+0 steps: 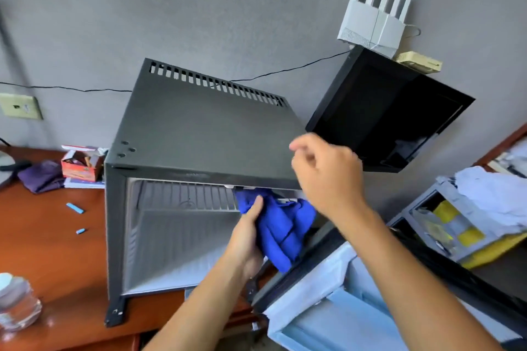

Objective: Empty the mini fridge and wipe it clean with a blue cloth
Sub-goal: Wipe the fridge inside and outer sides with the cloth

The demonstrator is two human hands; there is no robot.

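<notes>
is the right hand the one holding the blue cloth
No, the left hand grips the blue cloth; the right hand holds nothing.

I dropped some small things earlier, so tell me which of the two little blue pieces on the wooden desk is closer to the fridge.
The smaller blue piece, lower in the head view, lies closer to the mini fridge; the longer one sits farther back.

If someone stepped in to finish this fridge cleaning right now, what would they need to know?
Left hand grips the blue cloth at the mini fridge opening, near its upper right corner.
Right hand hangs loosely curled and empty over the fridge's top front edge.
The fridge door is swung open at lower right.
Done: no items show in the visible part of the interior.
Left: wipe the walls, floor and door, as far as this view shows.
</notes>
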